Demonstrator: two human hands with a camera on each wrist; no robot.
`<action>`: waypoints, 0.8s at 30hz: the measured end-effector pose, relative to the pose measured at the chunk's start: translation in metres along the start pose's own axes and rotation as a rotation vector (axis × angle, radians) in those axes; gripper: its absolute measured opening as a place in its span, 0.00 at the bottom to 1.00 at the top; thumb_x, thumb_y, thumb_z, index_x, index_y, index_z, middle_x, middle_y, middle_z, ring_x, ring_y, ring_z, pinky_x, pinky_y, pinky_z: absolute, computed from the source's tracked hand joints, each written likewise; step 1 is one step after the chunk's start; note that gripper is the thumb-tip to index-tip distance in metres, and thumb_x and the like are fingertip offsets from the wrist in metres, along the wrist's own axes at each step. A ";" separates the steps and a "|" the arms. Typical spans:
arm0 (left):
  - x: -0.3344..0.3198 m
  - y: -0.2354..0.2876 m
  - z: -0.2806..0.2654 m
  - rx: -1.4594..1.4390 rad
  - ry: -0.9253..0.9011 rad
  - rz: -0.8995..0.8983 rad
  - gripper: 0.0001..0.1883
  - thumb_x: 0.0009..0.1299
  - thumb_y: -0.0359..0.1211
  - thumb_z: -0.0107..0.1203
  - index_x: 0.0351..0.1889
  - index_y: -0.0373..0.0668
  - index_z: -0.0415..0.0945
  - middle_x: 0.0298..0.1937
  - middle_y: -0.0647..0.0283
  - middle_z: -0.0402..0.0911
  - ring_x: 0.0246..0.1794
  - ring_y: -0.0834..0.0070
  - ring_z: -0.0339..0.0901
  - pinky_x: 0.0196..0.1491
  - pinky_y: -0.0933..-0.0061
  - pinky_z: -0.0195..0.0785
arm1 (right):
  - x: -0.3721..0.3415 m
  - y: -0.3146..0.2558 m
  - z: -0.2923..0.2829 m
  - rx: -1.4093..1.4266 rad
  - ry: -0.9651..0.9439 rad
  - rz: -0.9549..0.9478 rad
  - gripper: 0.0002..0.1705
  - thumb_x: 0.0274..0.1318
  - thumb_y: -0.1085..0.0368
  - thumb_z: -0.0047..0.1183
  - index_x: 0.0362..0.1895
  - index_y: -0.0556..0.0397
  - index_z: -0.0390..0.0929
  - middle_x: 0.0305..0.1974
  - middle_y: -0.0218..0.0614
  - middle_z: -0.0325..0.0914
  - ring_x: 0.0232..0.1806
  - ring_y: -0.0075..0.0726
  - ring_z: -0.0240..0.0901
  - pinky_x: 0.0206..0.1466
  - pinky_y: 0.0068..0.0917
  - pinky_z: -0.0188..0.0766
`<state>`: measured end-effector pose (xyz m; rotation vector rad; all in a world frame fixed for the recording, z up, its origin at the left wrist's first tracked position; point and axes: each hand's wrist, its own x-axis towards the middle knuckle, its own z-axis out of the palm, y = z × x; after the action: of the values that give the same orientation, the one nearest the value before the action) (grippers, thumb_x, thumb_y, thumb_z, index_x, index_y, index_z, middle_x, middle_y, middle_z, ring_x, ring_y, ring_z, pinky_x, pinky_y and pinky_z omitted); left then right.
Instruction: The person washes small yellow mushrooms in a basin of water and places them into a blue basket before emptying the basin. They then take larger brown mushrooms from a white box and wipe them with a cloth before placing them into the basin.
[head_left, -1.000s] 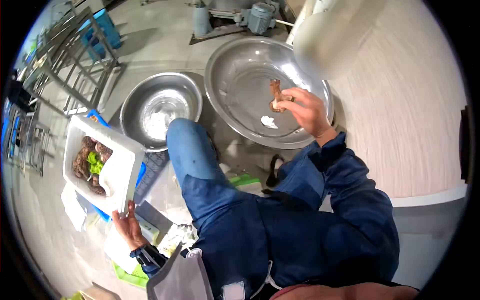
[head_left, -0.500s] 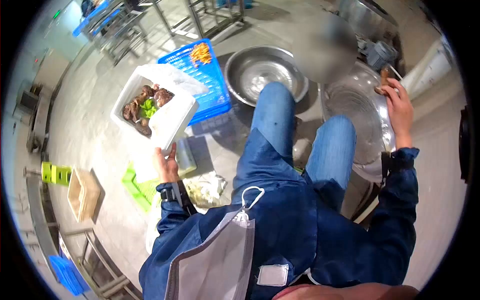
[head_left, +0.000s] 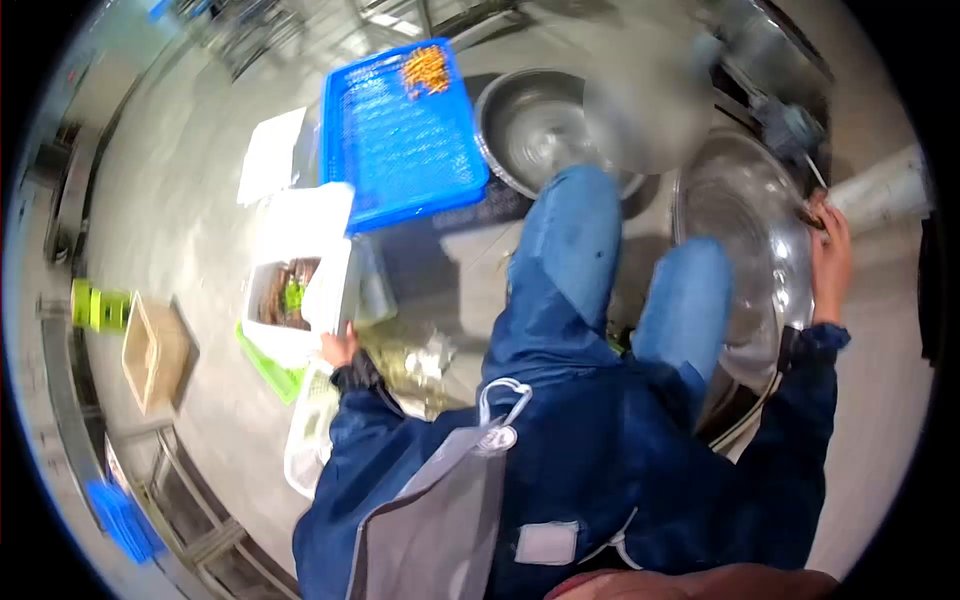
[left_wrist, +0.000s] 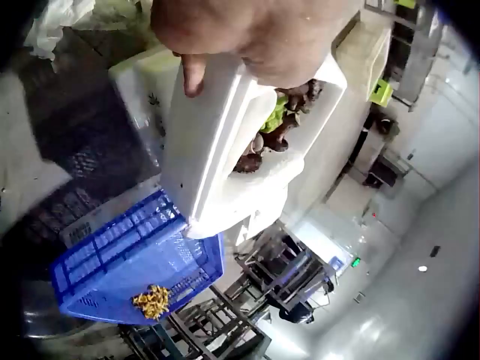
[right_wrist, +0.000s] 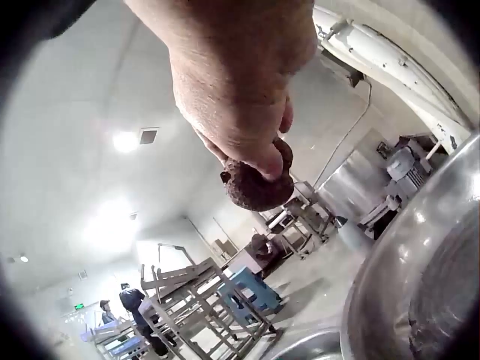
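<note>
My left hand (head_left: 340,348) grips the wall of a white foam box (left_wrist: 199,142), its thumb on the outer side in the left wrist view. Inside the box lie several dark brown mushrooms (left_wrist: 279,137) and a bright green leafy piece (left_wrist: 274,116). Far to the right, my right hand (head_left: 831,262) pinches a brown mushroom (right_wrist: 259,191) between thumb and fingers. In the head view that hand is beside the rim of a large steel basin (head_left: 690,185). The right wrist view shows the mushroom's rough, rounded cap, partly covered by fingers.
A blue crate (head_left: 400,150) with orange-yellow bits (head_left: 426,70) in one corner lies beyond the box. A smaller steel basin (head_left: 505,125) stands near my knee. Green (head_left: 270,365) and white (head_left: 303,445) baskets are at lower left. Farther left is a beige bin (head_left: 150,350).
The head view has turned left. The foam box has come down and nearer the baskets, still in my left hand. My right hand keeps the mushroom and has moved from over the large basin to its edge.
</note>
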<state>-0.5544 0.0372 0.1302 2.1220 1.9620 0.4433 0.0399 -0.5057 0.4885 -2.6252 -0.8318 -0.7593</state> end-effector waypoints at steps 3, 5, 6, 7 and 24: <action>-0.011 0.005 0.009 -0.616 -0.095 -0.088 0.28 0.61 0.50 0.63 0.46 0.35 0.72 0.42 0.44 0.77 0.41 0.48 0.77 0.40 0.53 0.74 | 0.000 -0.009 -0.010 -0.022 0.007 0.015 0.18 0.54 0.68 0.57 0.50 0.43 0.78 0.57 0.26 0.72 0.57 0.39 0.70 0.57 0.30 0.68; -0.012 -0.002 0.021 -1.805 -0.138 -0.643 0.28 0.67 0.42 0.60 0.59 0.39 0.64 0.57 0.45 0.70 0.51 0.51 0.72 0.42 0.48 0.77 | 0.004 -0.029 -0.022 -0.025 0.013 0.054 0.16 0.53 0.68 0.58 0.48 0.43 0.78 0.55 0.24 0.74 0.54 0.38 0.73 0.52 0.30 0.71; -0.002 -0.024 0.038 -1.807 -0.254 -0.582 0.33 0.69 0.39 0.58 0.68 0.44 0.54 0.65 0.47 0.58 0.58 0.49 0.64 0.47 0.43 0.76 | 0.009 -0.029 -0.019 -0.052 -0.006 0.054 0.16 0.52 0.68 0.58 0.47 0.44 0.79 0.55 0.23 0.73 0.51 0.36 0.74 0.48 0.28 0.72; -0.004 -0.018 0.026 -1.749 -0.258 -0.632 0.35 0.68 0.40 0.58 0.69 0.43 0.53 0.65 0.48 0.58 0.57 0.49 0.64 0.48 0.43 0.74 | 0.011 -0.034 -0.018 -0.024 0.016 0.029 0.16 0.52 0.69 0.59 0.47 0.44 0.79 0.55 0.24 0.73 0.50 0.36 0.75 0.47 0.27 0.72; -0.103 0.331 -0.167 -1.403 -0.982 0.291 0.27 0.77 0.47 0.42 0.66 0.39 0.62 0.62 0.57 0.70 0.61 0.65 0.70 0.56 0.61 0.70 | 0.024 -0.271 0.061 0.838 -0.073 -0.671 0.07 0.45 0.65 0.57 0.33 0.43 0.81 0.51 0.27 0.75 0.55 0.35 0.71 0.52 0.34 0.73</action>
<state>-0.3135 -0.1014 0.3971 1.1858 0.4293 0.4555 -0.0815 -0.2551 0.4808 -1.6297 -1.6466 -0.3169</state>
